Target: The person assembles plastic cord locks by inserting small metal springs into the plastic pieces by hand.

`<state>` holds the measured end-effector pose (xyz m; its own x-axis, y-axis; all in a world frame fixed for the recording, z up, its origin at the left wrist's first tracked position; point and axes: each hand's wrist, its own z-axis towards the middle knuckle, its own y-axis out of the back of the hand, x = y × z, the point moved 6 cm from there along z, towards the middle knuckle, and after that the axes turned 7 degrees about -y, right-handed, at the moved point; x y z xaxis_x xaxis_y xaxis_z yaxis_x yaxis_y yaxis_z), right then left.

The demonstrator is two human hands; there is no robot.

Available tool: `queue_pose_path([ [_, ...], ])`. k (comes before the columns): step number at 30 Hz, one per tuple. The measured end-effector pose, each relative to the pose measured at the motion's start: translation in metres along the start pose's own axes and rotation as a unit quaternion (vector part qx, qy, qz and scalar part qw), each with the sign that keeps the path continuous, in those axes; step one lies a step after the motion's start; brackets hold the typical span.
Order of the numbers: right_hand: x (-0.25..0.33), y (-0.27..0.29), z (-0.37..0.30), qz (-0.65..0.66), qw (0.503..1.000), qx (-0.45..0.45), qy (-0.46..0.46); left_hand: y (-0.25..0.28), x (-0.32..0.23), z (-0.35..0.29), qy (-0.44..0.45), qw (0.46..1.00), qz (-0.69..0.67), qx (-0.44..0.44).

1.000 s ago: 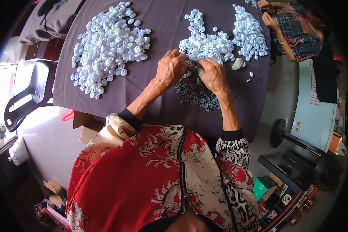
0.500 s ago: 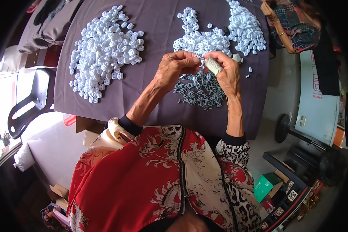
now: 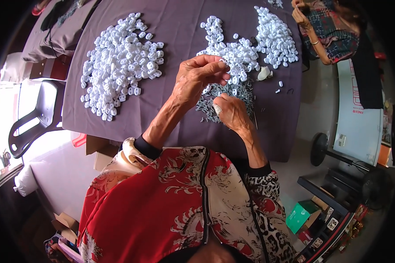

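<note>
My left hand (image 3: pixel 196 79) is raised over the table, thumb and fingers pinched round a small white plastic piece that shows only in part at the fingertips. Lower and to its right, my right hand (image 3: pixel 233 113) is closed over a heap of small grey screw-like pieces (image 3: pixel 206 111). Whatever its fingertips hold is hidden. A pale wrap (image 3: pixel 217 108) covers one finger of this hand. Just beyond the hands spreads a heap of white two-holed plastic pieces (image 3: pixel 241 55), with a few of them lying on the grey heap.
A large heap of white pieces (image 3: pixel 123 61) lies left on the dark tablecloth (image 3: pixel 162 116), another heap (image 3: pixel 276 37) at the far right. Near that one sits a crumpled off-white scrap (image 3: pixel 264 73). A co-worker's hand (image 3: pixel 300 16) is at the far right edge. A black chair (image 3: pixel 39 114) stands left.
My right hand has left my left hand's fingertips and come down toward me onto the grey heap. My left hand stays in nearly the same place, still pinching.
</note>
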<state>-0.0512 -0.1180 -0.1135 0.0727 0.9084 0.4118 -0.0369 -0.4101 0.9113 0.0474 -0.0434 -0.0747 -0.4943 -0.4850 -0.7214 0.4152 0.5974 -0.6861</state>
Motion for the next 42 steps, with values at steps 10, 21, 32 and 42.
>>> queue_pose_path([
  [10, -0.012, 0.035, 0.009, 0.198, 0.978, -0.024, -0.062, -0.039, -0.026, 0.005, -0.048, 0.997, -0.036, 0.052],
  [21, -0.013, 0.091, 0.016, 0.368, 0.918, -0.118, -0.085, -0.063, -0.043, 0.005, -0.101, 0.989, -0.061, 0.086],
  [32, 0.04, 0.181, 0.041, 0.454, 0.863, -0.216, 0.039, -0.065, -0.058, -0.009, -0.128, 0.99, -0.001, 0.066],
  [42, 0.056, 0.178, 0.048, 0.448, 0.868, -0.204, 0.061, -0.062, -0.07, -0.017, -0.144, 0.988, 0.006, 0.052],
])
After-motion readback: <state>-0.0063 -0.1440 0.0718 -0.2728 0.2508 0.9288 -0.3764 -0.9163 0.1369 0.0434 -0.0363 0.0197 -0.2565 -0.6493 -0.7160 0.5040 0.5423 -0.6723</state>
